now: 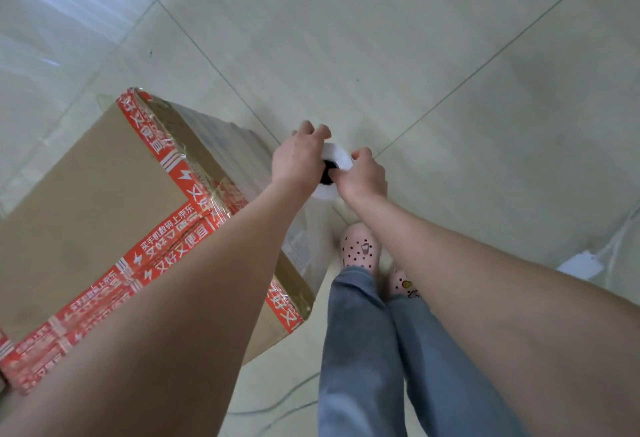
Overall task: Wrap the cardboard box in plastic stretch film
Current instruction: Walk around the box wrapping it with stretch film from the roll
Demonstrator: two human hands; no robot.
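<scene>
Arms [194,305] stretch over pale floor tiles [398,42] beside the box [86,201], left hand [298,161] and right hand [365,178] each with grip curled round the roll [335,155].

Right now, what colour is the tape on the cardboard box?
The tape is red with white print; head view.

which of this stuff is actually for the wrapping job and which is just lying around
For the job:
cardboard box
film roll, gripped by left hand and right hand

Lying about:
flat white item on the floor
thin cable on the floor
</scene>
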